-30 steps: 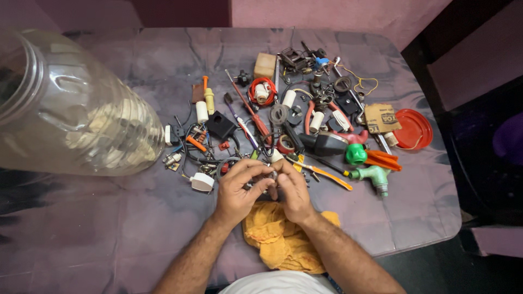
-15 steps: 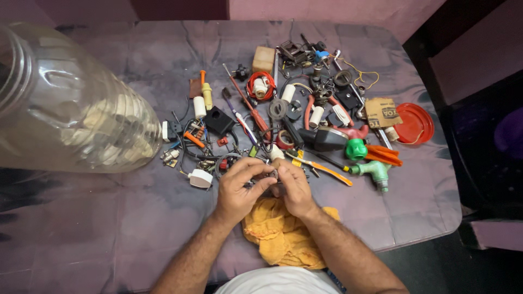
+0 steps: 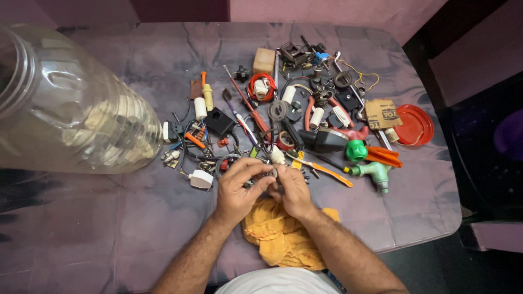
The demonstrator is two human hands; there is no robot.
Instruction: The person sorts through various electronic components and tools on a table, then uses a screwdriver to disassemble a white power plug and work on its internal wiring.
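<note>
My left hand (image 3: 238,189) and my right hand (image 3: 295,190) meet over the table's near middle, fingers curled around a small round metal part (image 3: 271,174) held between them. Both hands grip it; its exact shape is mostly hidden by my fingers. Under my wrists lies a crumpled yellow-orange cloth (image 3: 280,237). Just beyond my fingertips begins a spread of small tools and hardware.
A large clear plastic jar (image 3: 65,109) lies on its side at the left. The pile holds a red-handled screwdriver (image 3: 248,103), a black box (image 3: 219,121), a green pipe fitting (image 3: 371,172), a red lid (image 3: 415,125) and a cardboard piece (image 3: 381,112). The purple-grey table cover (image 3: 109,228) ends at right.
My hands stay together on the small part, fingers shifting slightly. The view has drifted a little; nothing on the table has moved.
</note>
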